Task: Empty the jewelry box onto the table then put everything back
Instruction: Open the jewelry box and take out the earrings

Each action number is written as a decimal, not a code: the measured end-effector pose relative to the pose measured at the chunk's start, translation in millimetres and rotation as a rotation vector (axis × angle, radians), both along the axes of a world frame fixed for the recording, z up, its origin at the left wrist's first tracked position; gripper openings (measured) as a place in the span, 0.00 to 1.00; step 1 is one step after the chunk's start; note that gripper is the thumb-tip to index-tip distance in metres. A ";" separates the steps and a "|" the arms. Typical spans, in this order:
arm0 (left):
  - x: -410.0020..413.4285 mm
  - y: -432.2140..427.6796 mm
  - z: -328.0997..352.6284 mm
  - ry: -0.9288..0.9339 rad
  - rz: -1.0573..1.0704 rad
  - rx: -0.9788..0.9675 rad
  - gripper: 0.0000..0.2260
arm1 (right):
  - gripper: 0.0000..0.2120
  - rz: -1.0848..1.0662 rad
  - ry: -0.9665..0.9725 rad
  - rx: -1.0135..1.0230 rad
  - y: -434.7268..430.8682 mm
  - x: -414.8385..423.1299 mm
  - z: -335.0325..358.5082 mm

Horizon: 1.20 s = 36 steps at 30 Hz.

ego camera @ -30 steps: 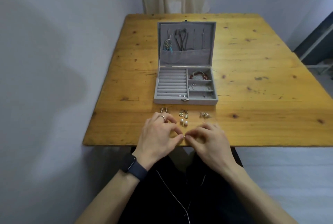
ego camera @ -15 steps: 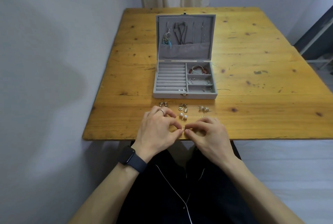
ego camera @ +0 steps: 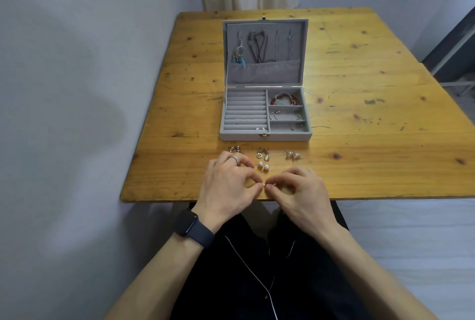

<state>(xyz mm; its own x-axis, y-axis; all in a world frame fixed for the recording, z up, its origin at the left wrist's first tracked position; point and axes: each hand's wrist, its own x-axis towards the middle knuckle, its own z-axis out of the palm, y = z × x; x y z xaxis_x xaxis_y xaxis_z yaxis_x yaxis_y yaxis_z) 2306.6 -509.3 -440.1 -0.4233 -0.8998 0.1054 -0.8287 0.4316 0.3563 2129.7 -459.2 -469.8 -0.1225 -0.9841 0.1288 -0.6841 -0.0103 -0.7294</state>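
Little has moved: the left hand [ego camera: 227, 186] and right hand [ego camera: 299, 191] stay at the table [ego camera: 359, 88] edge, fingers of both pinching a tiny gold piece [ego camera: 264, 185] before the open jewelry box [ego camera: 266, 137]. Likely light, stiff and slippery; fingertip grip suits.

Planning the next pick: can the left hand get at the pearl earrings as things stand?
Probably not yet: the pearl earrings lie uncovered just beyond the left hand, but it and the right hand both pinch a tiny gold piece.
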 end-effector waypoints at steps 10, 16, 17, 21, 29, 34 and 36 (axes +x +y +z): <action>1.1 -3.9 -1.8 -0.015 -0.022 -0.006 0.08 | 0.05 0.037 0.001 0.013 0.5 -2.5 3.9; 4.1 -23.7 8.7 0.150 0.034 -0.029 0.08 | 0.06 0.018 -0.042 -0.061 -13.1 -11.3 21.3; 3.0 -32.4 12.2 0.197 0.062 -0.050 0.08 | 0.06 0.004 -0.027 -0.102 -21.9 -13.6 25.8; -8.9 -73.5 23.9 0.155 0.122 -0.057 0.09 | 0.06 -0.023 0.078 -0.154 -71.8 -17.9 36.6; -22.1 -112.3 23.3 -0.107 -0.005 0.008 0.15 | 0.22 0.210 0.476 0.035 -117.3 -21.0 33.6; -12.4 -112.1 18.0 -0.156 -0.097 -0.019 0.16 | 0.20 0.284 0.544 -0.006 -116.2 -26.4 35.3; -13.3 -111.0 17.1 -0.176 -0.117 -0.057 0.16 | 0.19 0.298 0.559 -0.015 -118.0 -26.2 38.7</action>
<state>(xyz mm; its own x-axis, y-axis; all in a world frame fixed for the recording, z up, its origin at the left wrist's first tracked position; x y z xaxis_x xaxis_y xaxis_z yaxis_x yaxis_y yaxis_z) 2293.3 -620.3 -423.0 -0.5410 -0.8381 0.0703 -0.8189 0.5440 0.1828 2103.5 -577.2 -431.1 0.2466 -0.9631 0.1077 -0.9276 -0.2667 -0.2614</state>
